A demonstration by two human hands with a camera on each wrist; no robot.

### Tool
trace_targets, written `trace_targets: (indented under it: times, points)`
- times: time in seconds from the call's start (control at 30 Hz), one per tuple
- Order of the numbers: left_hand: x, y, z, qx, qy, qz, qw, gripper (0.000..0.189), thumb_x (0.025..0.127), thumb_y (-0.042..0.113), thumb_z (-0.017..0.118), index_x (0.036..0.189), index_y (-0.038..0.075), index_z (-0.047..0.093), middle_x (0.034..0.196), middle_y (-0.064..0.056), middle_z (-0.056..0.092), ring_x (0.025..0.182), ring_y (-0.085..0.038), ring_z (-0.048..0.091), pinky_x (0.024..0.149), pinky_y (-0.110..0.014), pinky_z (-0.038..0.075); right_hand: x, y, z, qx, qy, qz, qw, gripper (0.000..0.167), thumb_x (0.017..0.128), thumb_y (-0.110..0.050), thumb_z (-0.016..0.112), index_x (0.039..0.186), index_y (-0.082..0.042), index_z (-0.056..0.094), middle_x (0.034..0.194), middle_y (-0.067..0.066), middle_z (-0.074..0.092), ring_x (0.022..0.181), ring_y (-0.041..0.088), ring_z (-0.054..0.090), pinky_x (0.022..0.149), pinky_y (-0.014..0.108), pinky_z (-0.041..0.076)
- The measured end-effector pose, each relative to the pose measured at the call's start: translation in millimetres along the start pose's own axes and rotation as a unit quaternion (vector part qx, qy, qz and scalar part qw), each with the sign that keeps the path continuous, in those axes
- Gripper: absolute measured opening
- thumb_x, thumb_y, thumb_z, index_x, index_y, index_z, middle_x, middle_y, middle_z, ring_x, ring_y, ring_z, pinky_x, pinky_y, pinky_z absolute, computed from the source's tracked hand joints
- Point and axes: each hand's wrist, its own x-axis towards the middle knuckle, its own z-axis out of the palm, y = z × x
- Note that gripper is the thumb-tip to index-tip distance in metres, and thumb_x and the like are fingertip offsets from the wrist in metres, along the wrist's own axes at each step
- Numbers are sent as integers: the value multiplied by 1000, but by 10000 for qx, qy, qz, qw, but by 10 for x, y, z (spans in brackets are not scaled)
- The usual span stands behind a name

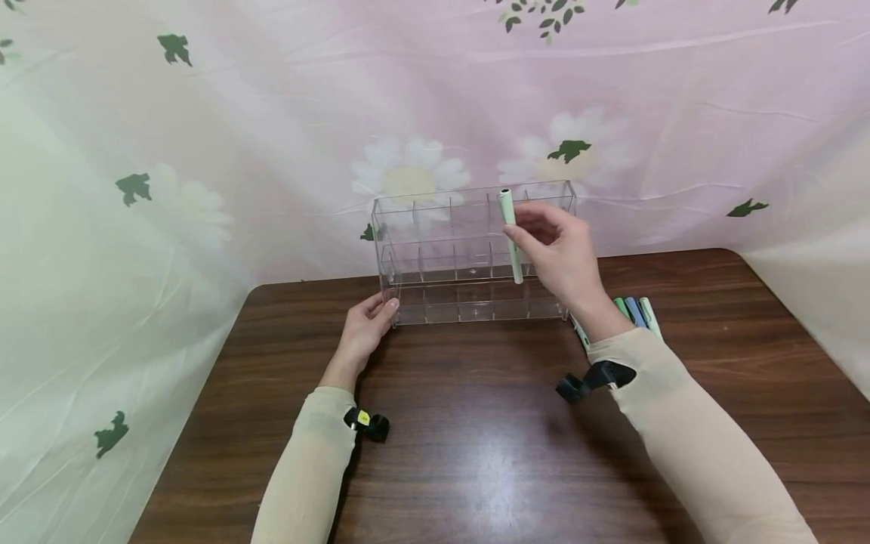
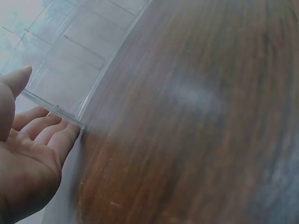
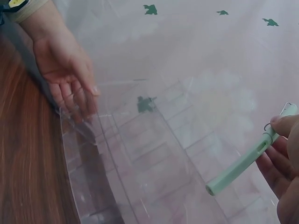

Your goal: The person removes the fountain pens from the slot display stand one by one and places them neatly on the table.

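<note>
A clear plastic pen rack [image 1: 442,295] with stepped rows of compartments stands near the back edge of the table. My left hand [image 1: 367,329] grips its left end, low down, with the thumb on the front and the fingers round the side; the left wrist view shows that hand [image 2: 37,154] at the rack's edge [image 2: 53,108]. In front of the rack's upper right part, my right hand [image 1: 560,249] pinches a pale green pen [image 1: 513,242] between thumb and fingers. The pen is nearly upright, tilted slightly. Its metal clip shows beside my thumb in the right wrist view.
Several pens lie on the table right of the rack, partly hidden by my right wrist: a green pen [image 1: 621,306], a blue pen [image 1: 635,311] and pale green ones. Flower-printed cloth [image 1: 299,151] hangs behind and beside the brown wooden table [image 1: 448,423].
</note>
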Motion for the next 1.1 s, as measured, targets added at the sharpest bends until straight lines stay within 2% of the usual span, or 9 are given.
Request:
trace_targets:
  times: [0.3,0.37,0.57,0.73,0.93,1.1]
  points:
    - [2,-17,5,77,19,69,9999,61,111,31,64,162,2,47,159,-22,57,147,-33,58,120,-44,51,-103,114,-143,-334,87,60,9994,31,101,-17,79,130,-6,76,115,17,78,90,-3,70,80,11,56]
    - [4,-20,5,73,28,71,9999,61,111,31,64,162,2,47,159,-22,58,146,-33,59,119,-43,51,-117,144,-176,-371,113,45,9992,31,101,-17,79,129,-6,77,113,13,79,89,-3,70,79,11,56]
    - [4,-18,-3,18,9,51,10000,62,111,31,63,163,1,44,160,-22,56,147,-33,58,120,-43,51,-166,227,-276,-498,229,41,9985,30,100,-15,80,127,-5,77,101,-13,77,85,-6,69,77,10,55]
    - [-2,-12,-5,68,29,46,10000,64,111,32,64,163,1,44,160,-22,56,147,-32,58,120,-43,50,-214,284,-341,-652,267,85,9975,29,100,-15,79,127,-4,77,97,-14,76,81,-7,68,73,9,54]
    - [-10,-15,-6,70,-1,54,10000,64,112,32,63,164,1,42,162,-23,54,149,-34,56,122,-44,49,-272,364,-391,-692,300,87,9971,28,98,-13,81,124,-2,78,89,-29,69,78,-9,67,70,7,52]
    - [-13,-14,-1,73,-9,39,10000,64,111,32,63,164,1,43,162,-22,54,148,-33,57,121,-44,49,-339,420,-443,-642,373,165,9971,28,98,-13,82,124,-3,78,90,-29,70,78,-8,67,69,8,52]
